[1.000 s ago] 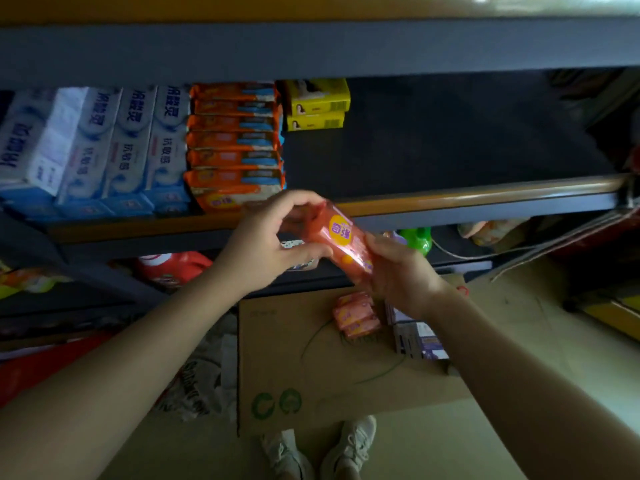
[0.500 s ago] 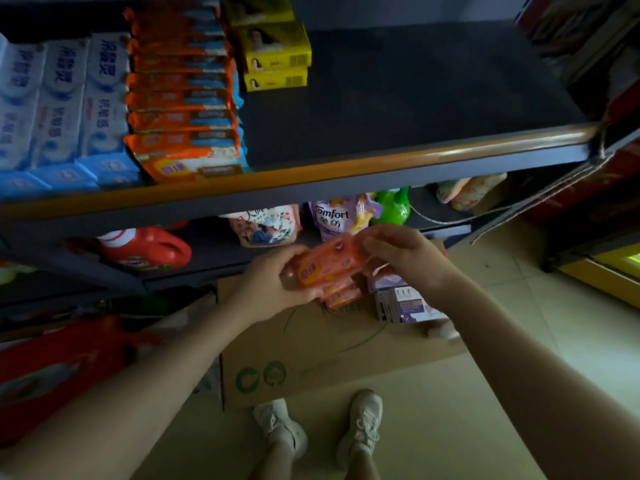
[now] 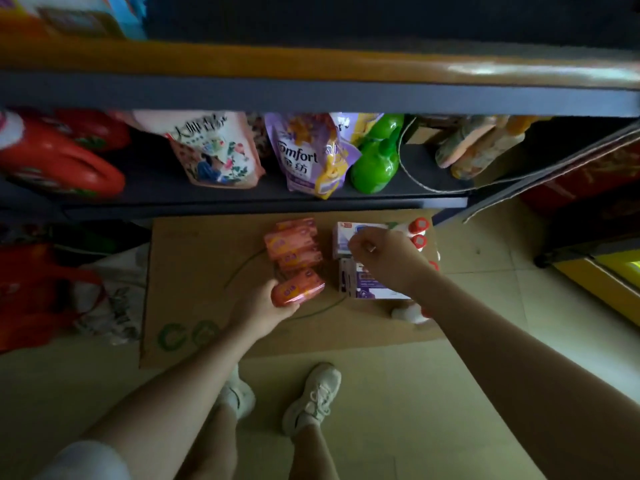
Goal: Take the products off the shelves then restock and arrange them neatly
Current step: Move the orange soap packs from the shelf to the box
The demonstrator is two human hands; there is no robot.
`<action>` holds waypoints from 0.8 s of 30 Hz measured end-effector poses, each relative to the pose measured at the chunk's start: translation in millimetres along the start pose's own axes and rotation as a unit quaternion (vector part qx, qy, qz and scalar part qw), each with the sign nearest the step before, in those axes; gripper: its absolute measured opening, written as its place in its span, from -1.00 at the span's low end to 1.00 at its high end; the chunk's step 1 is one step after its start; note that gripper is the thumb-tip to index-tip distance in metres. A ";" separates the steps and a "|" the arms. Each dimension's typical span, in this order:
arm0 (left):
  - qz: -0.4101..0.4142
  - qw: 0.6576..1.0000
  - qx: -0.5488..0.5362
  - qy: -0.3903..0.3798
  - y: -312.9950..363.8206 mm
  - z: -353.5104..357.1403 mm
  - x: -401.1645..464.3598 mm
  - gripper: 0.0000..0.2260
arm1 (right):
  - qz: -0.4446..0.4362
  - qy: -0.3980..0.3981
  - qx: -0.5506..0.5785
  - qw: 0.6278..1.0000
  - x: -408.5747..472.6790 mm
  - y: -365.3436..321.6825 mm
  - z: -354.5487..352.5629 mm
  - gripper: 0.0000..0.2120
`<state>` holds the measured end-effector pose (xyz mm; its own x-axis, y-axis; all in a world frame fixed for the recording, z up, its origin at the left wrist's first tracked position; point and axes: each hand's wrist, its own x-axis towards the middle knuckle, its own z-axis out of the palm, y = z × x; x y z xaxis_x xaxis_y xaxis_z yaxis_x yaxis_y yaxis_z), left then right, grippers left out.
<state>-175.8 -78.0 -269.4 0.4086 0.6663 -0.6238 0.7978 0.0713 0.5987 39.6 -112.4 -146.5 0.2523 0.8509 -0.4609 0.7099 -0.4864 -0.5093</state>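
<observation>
My left hand [image 3: 263, 308] grips an orange soap pack [image 3: 298, 287] low over a flat cardboard sheet [image 3: 194, 271] on the floor. Just beyond it lies a row of several matching orange packs [image 3: 294, 242]. My right hand [image 3: 384, 258] hovers with loosely curled fingers over white and purple boxes [image 3: 367, 287] to the right and holds nothing. The upper shelf's orange front edge [image 3: 311, 62] runs across the top of the view.
The lower shelf holds red detergent jugs [image 3: 59, 161], a floral refill pouch [image 3: 216, 150], a purple Comfort pouch [image 3: 308, 157] and a green bottle [image 3: 377, 157]. Red-capped white bottles [image 3: 419, 233] lie by the boxes. A red bag [image 3: 38, 292] sits left. My feet [image 3: 311, 400] stand on tiled floor.
The orange pack has come down from shelf height to the cardboard. My right hand has let go of it and moved right over the boxes. The view has tilted down.
</observation>
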 end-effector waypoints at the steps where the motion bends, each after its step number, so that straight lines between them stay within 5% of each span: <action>1: -0.015 1.000 -0.009 0.003 -3.1 8.5 4.2 -0.77 | -0.019 0.010 0.003 1.000 2.8 1.1 1.7 -0.82; 5: -0.088 0.961 -0.253 -0.070 -2.6 27.1 1.1 -0.75 | -0.054 0.025 0.014 0.998 10.4 8.0 7.9 -0.81; 9: -0.127 0.794 -0.559 -0.203 -9.6 21.8 -13.8 -0.58 | -0.048 0.020 0.062 0.997 13.6 16.2 14.6 -0.84; 12: -0.115 0.730 -0.622 -0.259 -8.1 14.2 -20.5 -0.53 | -0.040 0.012 0.081 0.996 15.9 15.5 18.8 -0.87; 18: -0.154 0.690 -0.664 -0.245 7.7 0.7 -27.1 -0.48 | -0.048 -0.082 0.134 0.986 11.7 9.7 23.4 -0.88; 20: -0.182 0.708 -0.649 -0.211 6.5 0.0 -25.1 -0.49 | -0.035 -0.070 0.139 0.987 13.4 8.8 25.5 -0.89; 24: -0.181 0.911 -0.370 -0.032 -5.7 7.2 -13.2 -0.51 | -0.029 -0.048 0.104 0.993 21.6 11.6 32.9 -0.83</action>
<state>-182.5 -92.5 -268.2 0.2220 0.4570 -0.8613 0.3768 0.7745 0.5081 31.6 -106.2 -186.2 0.1444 0.8610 -0.4877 0.5672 -0.4759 -0.6722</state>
